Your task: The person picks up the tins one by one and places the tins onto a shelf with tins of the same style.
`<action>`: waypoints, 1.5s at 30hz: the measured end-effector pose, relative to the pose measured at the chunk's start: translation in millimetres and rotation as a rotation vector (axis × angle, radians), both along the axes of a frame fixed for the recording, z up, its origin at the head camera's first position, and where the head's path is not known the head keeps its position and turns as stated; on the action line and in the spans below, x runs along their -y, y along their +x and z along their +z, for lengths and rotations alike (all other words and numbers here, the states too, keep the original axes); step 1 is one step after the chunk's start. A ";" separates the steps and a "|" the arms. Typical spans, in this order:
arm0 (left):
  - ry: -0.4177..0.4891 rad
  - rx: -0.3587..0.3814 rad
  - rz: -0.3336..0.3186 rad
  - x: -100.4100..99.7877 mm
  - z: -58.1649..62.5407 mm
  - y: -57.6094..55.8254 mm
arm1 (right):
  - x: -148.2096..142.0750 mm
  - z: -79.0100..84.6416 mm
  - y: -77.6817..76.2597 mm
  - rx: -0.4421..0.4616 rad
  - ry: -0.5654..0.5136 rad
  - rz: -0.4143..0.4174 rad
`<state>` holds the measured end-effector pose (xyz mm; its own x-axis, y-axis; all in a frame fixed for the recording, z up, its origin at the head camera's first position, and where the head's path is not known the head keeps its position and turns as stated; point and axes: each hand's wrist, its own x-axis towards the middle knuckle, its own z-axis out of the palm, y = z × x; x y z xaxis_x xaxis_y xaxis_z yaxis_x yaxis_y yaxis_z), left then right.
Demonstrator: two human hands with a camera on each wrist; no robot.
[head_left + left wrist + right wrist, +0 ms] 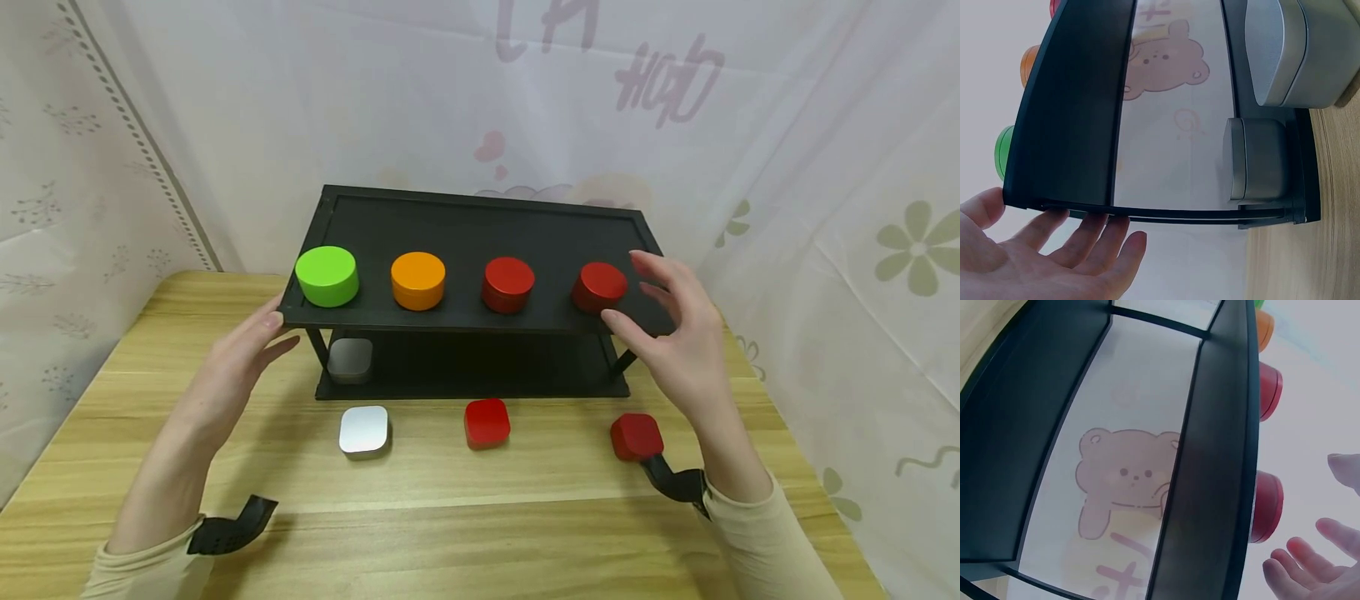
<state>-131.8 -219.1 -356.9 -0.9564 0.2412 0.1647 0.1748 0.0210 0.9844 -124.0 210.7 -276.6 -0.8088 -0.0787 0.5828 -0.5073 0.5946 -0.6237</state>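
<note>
Rightmost red round tin [599,287] is seated on the black shelf [480,222], just left of the nearer right hand [686,343] (spread, no contact seen), while the shelf's left end is touched by the left hand [234,357], fingers parted.

Bright, diffuse light (wrist views hazier).
</note>
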 end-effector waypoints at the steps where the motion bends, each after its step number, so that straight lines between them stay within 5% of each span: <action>1: 0.001 0.000 0.000 0.0 0.0 0.1 | 1.5 1.4 2.3 -0.007 0.003 0.000; 21: 0.000 0.000 -0.003 -0.9 1.2 -0.1 | 22.2 7.3 26.2 -0.129 -0.061 0.163; 32: 0.019 -0.012 -0.005 -0.4 0.2 -1.0 | 47.0 -7.3 33.8 -0.150 0.091 0.248; 45: 0.015 -0.009 0.000 0.8 -0.7 -1.5 | 58.9 -18.9 31.2 -0.145 0.083 0.323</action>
<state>-133.3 -220.0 -357.5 -0.9548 0.2387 0.1769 0.1836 0.0058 0.9830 -92.9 151.8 -295.4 -0.6435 -0.3689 0.6707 -0.7572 0.4348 -0.4874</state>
